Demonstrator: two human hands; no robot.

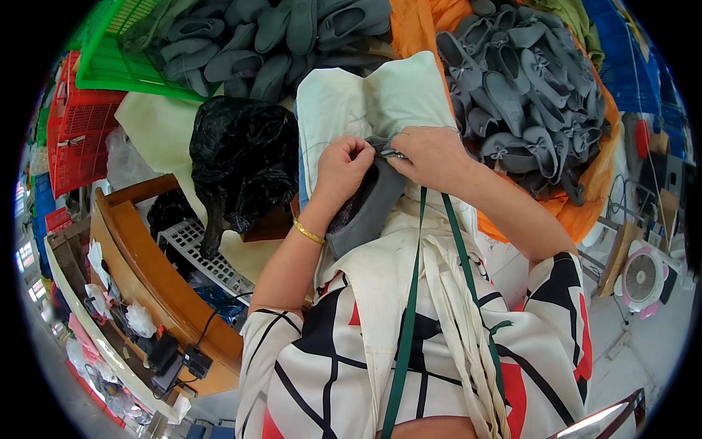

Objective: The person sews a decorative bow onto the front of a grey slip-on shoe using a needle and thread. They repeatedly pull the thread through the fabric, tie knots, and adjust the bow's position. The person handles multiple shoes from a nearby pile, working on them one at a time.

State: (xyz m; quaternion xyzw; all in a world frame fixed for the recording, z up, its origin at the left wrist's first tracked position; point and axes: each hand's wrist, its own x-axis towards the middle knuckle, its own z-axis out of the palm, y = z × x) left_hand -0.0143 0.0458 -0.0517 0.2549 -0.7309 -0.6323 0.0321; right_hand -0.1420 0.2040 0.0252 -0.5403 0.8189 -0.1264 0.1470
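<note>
A grey slip-on shoe (357,231) lies over my lap, its dark opening facing up. At its far end my left hand (341,170) is closed, thumb and forefinger pinched together at the shoe's edge. Opposite it, my right hand (430,152) is curled closed around a small metal tool (395,154), of which only a short piece shows. The fingertips of both hands almost meet there, and what lies between them is partly hidden. Under the work a pale cloth (409,91) covers my knees.
Grey shoes (270,44) pile up ahead beside a green crate (139,77). More grey shoes (523,102) fill an orange sack (596,212) at the right. A black plastic bag (245,146) and a wooden desk (172,271) stand left; a small fan (643,276) stands far right.
</note>
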